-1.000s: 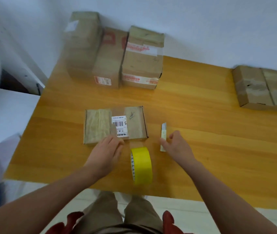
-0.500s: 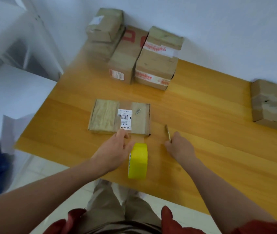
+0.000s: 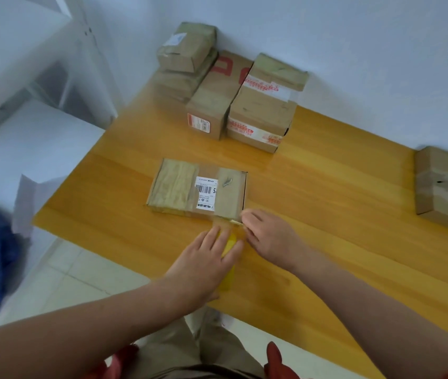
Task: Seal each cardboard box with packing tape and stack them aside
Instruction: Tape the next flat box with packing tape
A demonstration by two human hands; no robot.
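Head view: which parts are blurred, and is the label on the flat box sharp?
In the head view, the left hand and the yellow tape roll under it are smeared by motion; the label on the flat box shows clear barcode bars, small print unreadable.

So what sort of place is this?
Probably a parcel-packing spot: taped cardboard boxes stacked on the wooden table, a yellow tape roll under the left hand, a small cutter pinched in the right hand.

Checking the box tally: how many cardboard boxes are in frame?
6. A flat box in the middle; four at the back: a small box stacked on a lower box, a red-printed box, a red-taped box; an edge box far right, cropped, maybe more beyond.
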